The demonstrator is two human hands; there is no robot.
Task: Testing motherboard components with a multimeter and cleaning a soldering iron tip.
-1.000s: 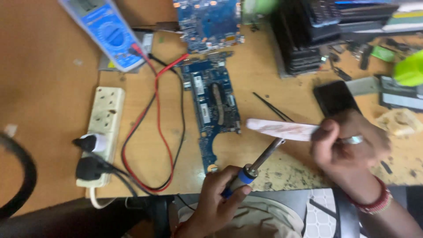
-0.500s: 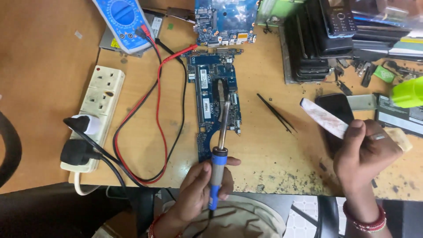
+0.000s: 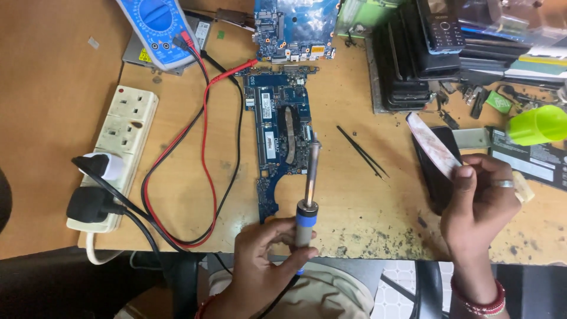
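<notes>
left hand [image 3: 266, 260] grasps soldering iron [image 3: 307, 201], tip over blue circuit board [image 3: 280, 136]; contact unclear. right hand [image 3: 481, 204] pinches white strip [image 3: 434, 146], lower end hidden by fingers.

Even, fairly bright light falls on the wooden table [image 3: 53, 118], with no hard glare. Shadows are soft and short: a thin one lies close beside the black tweezers [image 3: 362, 152], and the red and black leads left of them barely cast any. The circuit board [image 3: 282, 136] left of the tweezers is sharp. The lime-green cup [image 3: 538, 124] far right of the tweezers is smeared by blur, and the stacked clutter above it looks soft. The strip below the table's near edge is dark.
</notes>
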